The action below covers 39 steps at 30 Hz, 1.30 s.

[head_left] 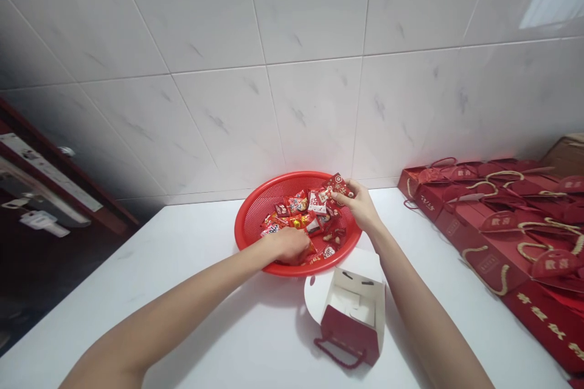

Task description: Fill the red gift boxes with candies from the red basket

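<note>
A round red plastic basket (255, 194) stands against the wall, holding several red wrapped sweets (298, 202). My left hand (292, 245) reaches down into its front part, fingers curled among the packets; what they hold, if anything, is hidden. Over the basket's right side, my right hand (358, 202) pinches red packets (336, 185) between thumb and fingers. In front of the basket sits a small dark red box (350, 334) with its white inside showing, its flaps open and a red cord handle at its front. Nothing is seen inside it.
Rows of closed red gift boxes (486, 225) with cord handles fill the right side of the white table (205, 340). A grey tiled wall (314, 109) rises behind. At the left is a dark red door edge with a lock and keys (43, 222).
</note>
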Available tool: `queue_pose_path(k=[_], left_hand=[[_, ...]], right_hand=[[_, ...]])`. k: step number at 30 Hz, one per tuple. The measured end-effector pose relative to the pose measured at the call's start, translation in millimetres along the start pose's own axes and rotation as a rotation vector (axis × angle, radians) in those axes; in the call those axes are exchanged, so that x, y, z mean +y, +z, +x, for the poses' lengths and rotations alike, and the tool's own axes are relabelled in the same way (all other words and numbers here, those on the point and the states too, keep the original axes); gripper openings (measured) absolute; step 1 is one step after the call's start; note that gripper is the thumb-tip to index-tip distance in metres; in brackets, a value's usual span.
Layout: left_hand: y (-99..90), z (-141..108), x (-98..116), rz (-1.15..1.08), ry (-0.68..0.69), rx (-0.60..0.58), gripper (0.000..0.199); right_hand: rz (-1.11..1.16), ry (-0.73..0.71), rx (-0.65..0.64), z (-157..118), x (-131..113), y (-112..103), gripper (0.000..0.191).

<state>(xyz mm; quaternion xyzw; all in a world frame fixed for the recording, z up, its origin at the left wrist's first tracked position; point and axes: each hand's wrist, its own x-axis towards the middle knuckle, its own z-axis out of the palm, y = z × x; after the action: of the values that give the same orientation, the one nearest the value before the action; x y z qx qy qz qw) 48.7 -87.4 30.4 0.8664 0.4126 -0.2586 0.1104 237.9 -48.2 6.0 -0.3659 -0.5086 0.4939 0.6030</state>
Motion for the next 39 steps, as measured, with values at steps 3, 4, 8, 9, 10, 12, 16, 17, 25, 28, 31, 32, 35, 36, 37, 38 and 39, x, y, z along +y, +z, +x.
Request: queue_pose_path(k=[3,4,8,9,10,12,16,17,25,28,31,32,35,36,37,38,39], left_hand=[[1.4,3,-7,0.006,-0.037,0.065,0.016],[1.2,4,-9,0.010,-0.061,0.101,0.021],[-1.3,4,-18,0.008,-0.125,0.183,0.044],[-1.2,4,-20,-0.011,-0.100,0.160,0.044],[-0.5,3,-21,-0.044,-0.054,0.124,0.043],[3.1,4,-21,-0.134,0.072,0.046,0.039],[13.2,11,-18,-0.235,0.210,0.045,0.028],[14.6,13,-17,-0.241,0.208,0.063,0.023],[3.0,9,-29,-0.375,0.075,0.384,0.019],[0.9,7,-33,-0.562,0.050,0.553,0.024],[0.9,6,-34,-0.709,0.060,0.656,0.025],[0.7,6,-34,-0.729,0.061,0.677,0.025],[-1.4,3,-34,-0.822,0.076,0.720,0.026],[-2.3,2,-33,-0.873,0.095,0.726,0.026],[-3.2,-1,-31,-0.929,0.121,0.732,0.026],[-4.1,-4,-28,-0.979,0.149,0.743,0.026],[-4.7,-8,-24,-1.015,0.175,0.757,0.026]], right_hand=[[0.007,0.005,0.002,0,1,0,0.039],[0.004,0.003,0.001,0,2,0,0.039],[-0.020,-0.010,-0.012,1,3,-2,0.037],[-0.024,-0.010,-0.011,1,3,-2,0.037],[-0.027,-0.010,-0.010,1,4,-3,0.037],[-0.034,-0.011,-0.011,1,4,-3,0.037],[-0.050,-0.016,-0.006,1,3,-2,0.036],[-0.048,-0.017,-0.002,1,3,-2,0.036],[-0.019,-0.009,-0.007,0,0,-1,0.034],[-0.020,-0.027,-0.015,1,2,-2,0.034],[-0.026,-0.041,-0.016,1,3,-2,0.034],[-0.027,-0.041,-0.015,1,3,-2,0.034],[-0.019,-0.024,-0.012,0,1,-1,0.035],[-0.014,-0.013,-0.015,-1,0,0,0.036],[-0.010,-0.002,-0.021,-1,-2,0,0.036],[-0.008,0.008,-0.030,-2,-5,-1,0.037],[-0.010,0.019,-0.045,-3,-9,-1,0.037]])
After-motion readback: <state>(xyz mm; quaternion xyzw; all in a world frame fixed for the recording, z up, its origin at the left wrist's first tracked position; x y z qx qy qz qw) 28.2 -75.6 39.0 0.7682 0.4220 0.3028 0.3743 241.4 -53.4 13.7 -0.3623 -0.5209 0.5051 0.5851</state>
